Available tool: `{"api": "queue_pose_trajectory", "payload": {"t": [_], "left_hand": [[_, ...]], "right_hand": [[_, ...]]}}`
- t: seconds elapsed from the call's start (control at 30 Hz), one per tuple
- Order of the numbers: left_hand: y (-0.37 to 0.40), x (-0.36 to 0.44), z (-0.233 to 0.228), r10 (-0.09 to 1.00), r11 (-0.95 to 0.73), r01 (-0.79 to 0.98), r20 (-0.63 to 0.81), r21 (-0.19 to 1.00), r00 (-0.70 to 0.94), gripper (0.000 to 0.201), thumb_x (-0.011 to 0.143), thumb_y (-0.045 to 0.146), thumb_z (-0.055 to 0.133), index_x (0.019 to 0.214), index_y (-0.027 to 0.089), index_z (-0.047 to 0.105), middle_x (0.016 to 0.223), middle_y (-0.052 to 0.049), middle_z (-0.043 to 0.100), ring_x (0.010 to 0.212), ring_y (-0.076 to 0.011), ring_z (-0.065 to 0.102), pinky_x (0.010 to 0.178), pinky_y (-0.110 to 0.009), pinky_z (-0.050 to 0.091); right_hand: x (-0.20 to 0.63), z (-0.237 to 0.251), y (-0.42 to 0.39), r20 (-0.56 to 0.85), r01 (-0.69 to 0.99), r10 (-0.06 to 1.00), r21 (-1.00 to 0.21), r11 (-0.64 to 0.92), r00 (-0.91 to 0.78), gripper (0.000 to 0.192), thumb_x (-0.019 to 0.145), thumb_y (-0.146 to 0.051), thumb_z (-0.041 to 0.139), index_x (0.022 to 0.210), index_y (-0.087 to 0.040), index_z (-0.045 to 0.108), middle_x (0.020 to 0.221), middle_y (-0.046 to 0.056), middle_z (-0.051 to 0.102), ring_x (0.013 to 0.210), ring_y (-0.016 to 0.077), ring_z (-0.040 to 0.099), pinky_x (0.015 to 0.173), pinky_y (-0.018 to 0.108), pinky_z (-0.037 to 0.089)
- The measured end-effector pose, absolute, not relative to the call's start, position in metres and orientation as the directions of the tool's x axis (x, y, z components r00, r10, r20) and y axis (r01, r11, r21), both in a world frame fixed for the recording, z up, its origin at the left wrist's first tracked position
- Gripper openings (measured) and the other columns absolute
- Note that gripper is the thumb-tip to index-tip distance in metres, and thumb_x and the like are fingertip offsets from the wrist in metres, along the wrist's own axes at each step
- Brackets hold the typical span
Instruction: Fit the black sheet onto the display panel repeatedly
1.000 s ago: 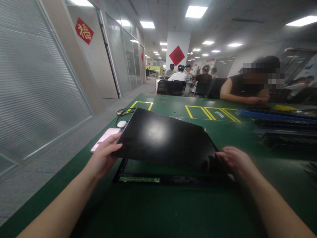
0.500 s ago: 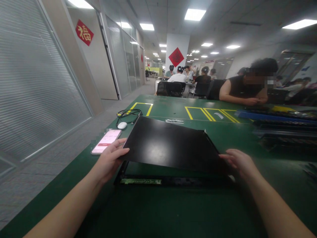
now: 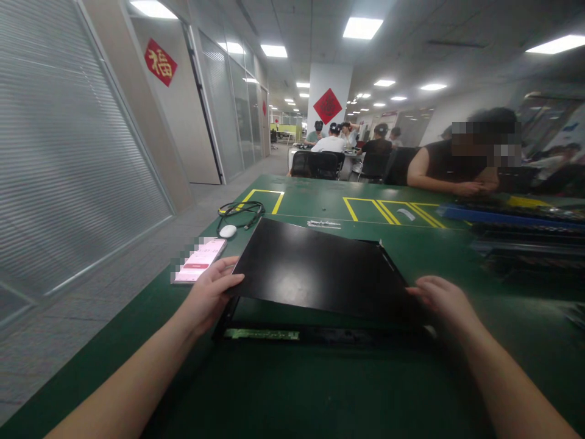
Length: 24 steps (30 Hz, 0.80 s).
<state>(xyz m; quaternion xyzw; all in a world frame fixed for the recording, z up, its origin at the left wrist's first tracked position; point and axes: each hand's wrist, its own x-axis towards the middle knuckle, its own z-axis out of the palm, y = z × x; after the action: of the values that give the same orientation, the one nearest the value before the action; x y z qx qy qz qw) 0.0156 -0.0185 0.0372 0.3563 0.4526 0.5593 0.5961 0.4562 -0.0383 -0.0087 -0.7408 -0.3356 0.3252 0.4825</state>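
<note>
I see the black panel [image 3: 320,271] near the middle of the green table [image 3: 320,390], its near edge raised and its far edge low, tilted over a black frame [image 3: 274,334] that lies flat under it. My left hand [image 3: 208,292] has its grip closed on the panel's near left corner, thumb on top and fingers beneath. My right hand [image 3: 445,302] rests on the panel's near right corner with fingers curled over the edge; I cannot tell whether that grip is really clamped. A green circuit strip [image 3: 261,334] shows along the frame's near rail. Left of the panel lies a phone [image 3: 201,260], and beyond it a white mouse [image 3: 227,231] and a black cable [image 3: 240,210]. Right of the panel, 1 person [image 3: 450,167] leans on the table's far side
</note>
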Motion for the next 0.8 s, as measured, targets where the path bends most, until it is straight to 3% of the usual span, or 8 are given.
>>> {"api": "queue_pose_trajectory", "payload": {"t": [0.27,0.53,0.8], "left_hand": [[-0.016,0.016,0.030,0.985,0.097,-0.329,-0.137,0.939,-0.102,0.035,0.056,0.012,0.075,0.090,0.015,0.068,0.080,-0.004,0.075,0.067,-0.0197,0.069,0.057,-0.026,0.052],[-0.013,0.017,0.031,0.980,0.096,-0.351,-0.150,0.931,-0.128,0.015,0.066,0.021,0.075,0.079,0.014,0.073,0.080,-0.005,0.074,0.066,-0.0172,0.066,0.054,-0.023,0.049],[-0.006,0.013,0.019,0.970,0.194,-0.395,-0.235,0.898,-0.056,0.035,0.071,0.013,0.072,0.106,0.014,0.073,0.088,-0.008,0.077,0.062,-0.0176,0.069,0.052,-0.024,0.050]], "right_hand": [[0.447,0.000,-0.043,-0.073,0.451,0.826,-0.809,-0.377,0.559,0.025,0.066,-0.033,0.068,0.088,-0.022,0.067,0.076,0.007,0.073,0.060,0.0214,0.063,0.050,0.030,0.044],[0.450,-0.002,-0.042,-0.049,0.511,0.841,-0.774,-0.373,0.539,0.025,0.065,-0.035,0.069,0.086,-0.023,0.070,0.069,0.005,0.071,0.058,0.0219,0.062,0.049,0.031,0.043],[0.450,-0.001,-0.042,-0.023,0.605,0.857,-0.698,-0.383,0.516,0.024,0.069,-0.038,0.065,0.087,-0.023,0.070,0.072,0.005,0.071,0.063,0.0228,0.063,0.054,0.032,0.043]]}}
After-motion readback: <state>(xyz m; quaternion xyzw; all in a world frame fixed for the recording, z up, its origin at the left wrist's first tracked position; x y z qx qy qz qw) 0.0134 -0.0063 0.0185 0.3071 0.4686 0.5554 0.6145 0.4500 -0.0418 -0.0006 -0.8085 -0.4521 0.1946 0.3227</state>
